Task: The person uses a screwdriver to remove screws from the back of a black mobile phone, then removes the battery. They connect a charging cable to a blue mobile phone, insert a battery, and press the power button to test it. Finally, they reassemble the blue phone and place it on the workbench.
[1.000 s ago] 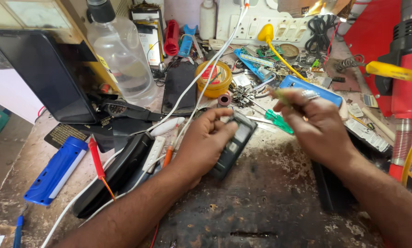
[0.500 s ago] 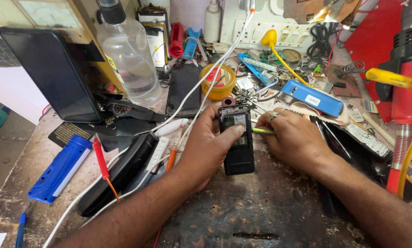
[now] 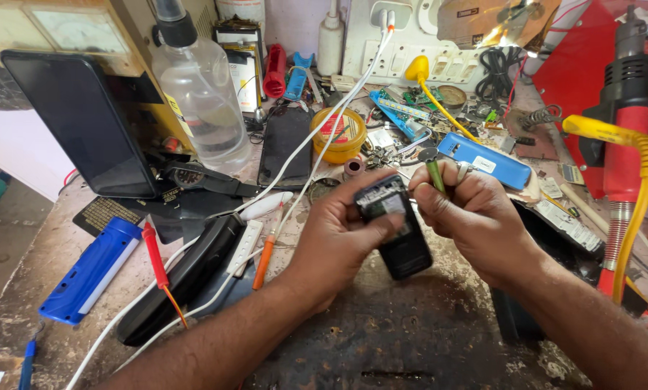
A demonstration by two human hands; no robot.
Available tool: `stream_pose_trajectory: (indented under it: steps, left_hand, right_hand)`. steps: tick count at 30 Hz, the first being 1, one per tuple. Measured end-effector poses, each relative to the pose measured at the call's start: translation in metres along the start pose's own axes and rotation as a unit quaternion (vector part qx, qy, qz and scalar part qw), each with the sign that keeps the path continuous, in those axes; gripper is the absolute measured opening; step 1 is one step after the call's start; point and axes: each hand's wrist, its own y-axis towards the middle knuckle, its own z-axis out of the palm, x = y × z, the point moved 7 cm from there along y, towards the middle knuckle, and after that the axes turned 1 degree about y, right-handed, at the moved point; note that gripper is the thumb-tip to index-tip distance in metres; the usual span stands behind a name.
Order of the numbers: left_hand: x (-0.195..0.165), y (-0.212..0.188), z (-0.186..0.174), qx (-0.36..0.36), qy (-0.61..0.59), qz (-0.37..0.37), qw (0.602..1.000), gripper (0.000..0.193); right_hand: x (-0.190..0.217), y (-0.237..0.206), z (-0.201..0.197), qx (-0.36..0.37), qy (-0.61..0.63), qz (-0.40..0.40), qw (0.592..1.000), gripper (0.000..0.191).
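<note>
Small black phone, back cover off, upper end showing a grey inner panel and circuitry. Held tilted above the bench, top end up and toward the left, bottom end pointing down-right. Left hand grips it from the left, thumb across its upper face. Green-handled tool, thin, roughly upright, gripped in the closed right hand, just beside the phone's top right edge; tip hidden.
</note>
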Motion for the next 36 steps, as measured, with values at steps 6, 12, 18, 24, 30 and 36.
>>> stream_pose_trajectory:
  steps: [6,12,18,24,30,36]
  left_hand:
    - [0.004,-0.002,0.006,0.011,0.008,0.008,1.000,0.056]
    - [-0.002,-0.004,0.012,0.053,-0.023,0.032,0.998,0.062]
    - [0.001,-0.004,0.012,0.056,-0.031,0.036,0.997,0.054]
    - [0.009,-0.003,0.006,0.019,-0.002,0.028,0.999,0.036]
    - [0.011,-0.001,-0.001,-0.004,0.070,0.036,0.997,0.028]
    - [0.019,0.004,-0.006,-0.003,0.074,-0.007,0.997,0.029]
  right_hand:
    - [-0.005,0.000,-0.003,-0.028,0.020,0.032,0.999,0.013]
    - [-0.003,-0.001,-0.006,-0.042,-0.051,-0.007,0.998,0.012]
    - [0.000,-0.002,-0.004,-0.055,-0.098,-0.028,0.993,0.012]
    - [0.016,-0.008,0.008,-0.060,-0.247,-0.080,0.964,0.015]
    - [0.007,-0.012,0.004,-0.110,-0.255,-0.016,0.961,0.020]
    - [-0.009,-0.001,-0.001,-0.049,-0.124,-0.027,0.991,0.020]
